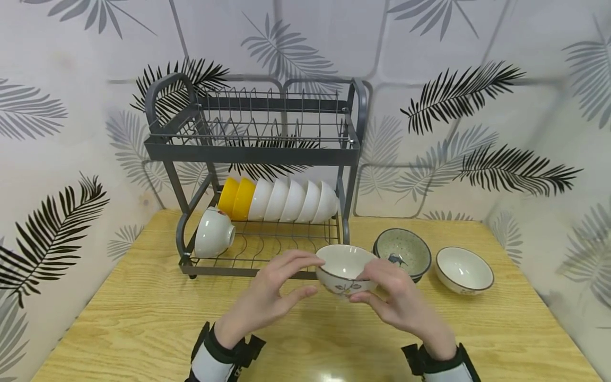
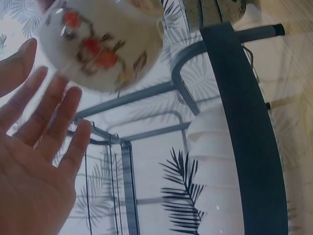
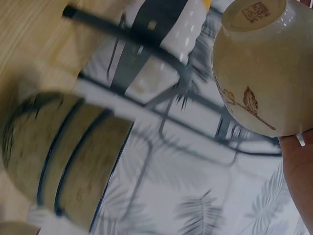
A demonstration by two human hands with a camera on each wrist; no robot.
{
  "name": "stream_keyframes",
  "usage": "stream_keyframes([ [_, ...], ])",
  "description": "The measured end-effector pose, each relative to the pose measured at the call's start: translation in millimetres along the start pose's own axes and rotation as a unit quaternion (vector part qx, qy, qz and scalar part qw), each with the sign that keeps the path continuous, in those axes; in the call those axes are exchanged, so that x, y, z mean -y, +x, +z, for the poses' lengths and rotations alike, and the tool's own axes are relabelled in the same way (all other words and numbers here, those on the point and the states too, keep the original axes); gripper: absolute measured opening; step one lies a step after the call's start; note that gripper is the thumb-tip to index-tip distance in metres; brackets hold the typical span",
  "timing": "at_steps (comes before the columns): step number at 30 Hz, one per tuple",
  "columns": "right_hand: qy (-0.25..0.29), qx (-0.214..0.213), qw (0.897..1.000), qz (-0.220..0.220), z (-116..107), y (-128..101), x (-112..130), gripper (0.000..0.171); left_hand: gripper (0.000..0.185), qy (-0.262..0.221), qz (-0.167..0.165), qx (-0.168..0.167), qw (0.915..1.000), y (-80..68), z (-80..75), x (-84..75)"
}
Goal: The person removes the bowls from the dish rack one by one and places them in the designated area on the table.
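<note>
A cream bowl (image 1: 345,291) with a dark rim and painted flowers and leaves is held up over the table, in front of the dish rack. My right hand (image 1: 393,292) pinches its right side, fingers over the rim and thumb lower on the wall. At the opposite side is my left hand (image 1: 274,289), fingertips right at the rim and thumb apart from the bowl. In the left wrist view its fingers (image 2: 54,107) look spread and nearly straight beside the flowered wall. The right wrist view shows the bowl's stamped foot (image 3: 257,12).
A two-tier grey dish rack (image 1: 253,155) stands against the wall. On its lower tier lean several white bowls (image 1: 296,201), two yellow bowls (image 1: 236,199) and a larger white bowl (image 1: 212,233). To the right are stacked speckled bowls (image 1: 406,249) and another cream bowl (image 1: 464,269).
</note>
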State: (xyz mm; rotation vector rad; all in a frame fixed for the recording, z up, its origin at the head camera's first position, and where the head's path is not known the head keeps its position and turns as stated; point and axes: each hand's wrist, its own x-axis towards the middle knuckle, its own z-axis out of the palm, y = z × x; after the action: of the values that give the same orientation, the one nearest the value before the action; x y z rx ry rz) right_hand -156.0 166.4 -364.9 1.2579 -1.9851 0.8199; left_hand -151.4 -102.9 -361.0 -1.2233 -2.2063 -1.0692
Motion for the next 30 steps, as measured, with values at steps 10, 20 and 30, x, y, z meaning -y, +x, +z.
stream_keyframes([
  [10,-0.138,-0.094,0.984,0.064,-52.5,-33.5,-41.3,0.054,0.038,0.092,-0.068,-0.093,0.9891,-3.6,-13.2,17.4],
  [20,-0.264,-0.163,0.928,0.204,-90.5,-73.4,-59.1,0.04,0.033,0.1,-0.131,-0.113,0.9798,-7.7,-16.5,24.2],
  [30,-0.296,-0.233,0.868,0.323,-100.3,-91.9,-67.3,0.022,0.032,0.102,-0.142,-0.117,0.9775,-8.9,-16.5,28.0],
])
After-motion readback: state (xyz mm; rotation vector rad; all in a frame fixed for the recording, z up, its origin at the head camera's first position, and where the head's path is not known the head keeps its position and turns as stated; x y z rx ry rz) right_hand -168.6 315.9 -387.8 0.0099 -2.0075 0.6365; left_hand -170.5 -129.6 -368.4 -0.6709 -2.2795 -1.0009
